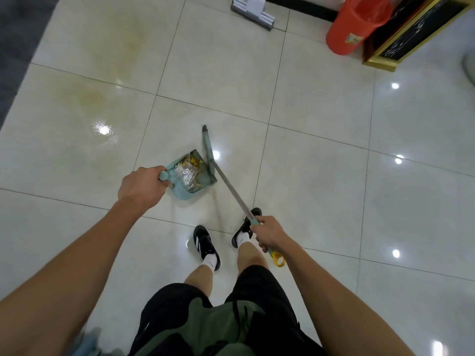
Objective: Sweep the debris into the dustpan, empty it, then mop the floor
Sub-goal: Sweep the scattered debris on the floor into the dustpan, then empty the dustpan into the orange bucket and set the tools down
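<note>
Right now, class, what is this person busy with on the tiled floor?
A person is sweeping. The left hand holds the pale teal plastic dustpan by its handle, and wrappers and scraps already lie inside it. The right hand holds the metal-handled broom, whose teal head stands at the dustpan's mouth. An orange plastic bin and a grey flat mop head wait by the wall ahead.

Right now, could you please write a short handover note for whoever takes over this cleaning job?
Left hand: closed on the dustpan handle.
Right hand: closed on the broom handle, brush head at the pan's mouth.
Debris: wrappers sit in the pan.
Red bin: far right by the wall; mop lies left of it.
Done: debris seems swept up.
Left: empty the pan, then mop the floor.
</note>
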The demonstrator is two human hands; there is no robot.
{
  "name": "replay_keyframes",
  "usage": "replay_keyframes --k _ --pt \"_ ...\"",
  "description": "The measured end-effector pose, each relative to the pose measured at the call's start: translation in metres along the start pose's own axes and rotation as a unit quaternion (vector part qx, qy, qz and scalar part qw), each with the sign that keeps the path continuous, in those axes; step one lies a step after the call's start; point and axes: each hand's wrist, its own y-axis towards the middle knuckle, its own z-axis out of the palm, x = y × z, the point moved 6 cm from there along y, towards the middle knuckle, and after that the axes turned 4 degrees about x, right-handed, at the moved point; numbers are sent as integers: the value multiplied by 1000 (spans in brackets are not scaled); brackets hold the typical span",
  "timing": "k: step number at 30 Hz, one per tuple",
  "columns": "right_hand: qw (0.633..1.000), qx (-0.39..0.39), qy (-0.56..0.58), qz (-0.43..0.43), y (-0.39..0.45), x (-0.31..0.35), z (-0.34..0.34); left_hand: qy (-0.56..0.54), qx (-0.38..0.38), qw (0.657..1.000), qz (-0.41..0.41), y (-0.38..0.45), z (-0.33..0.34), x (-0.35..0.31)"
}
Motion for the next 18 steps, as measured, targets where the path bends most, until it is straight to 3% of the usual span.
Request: replay_keyframes --k 9,18 --pt "994 -85 58 -24 -25 9 -74 -41 -27 999 16 -7 -35 -45" --pt "972 -124 202 5 -27 1 -191 -117 -73 989 57 27 -103 -167"
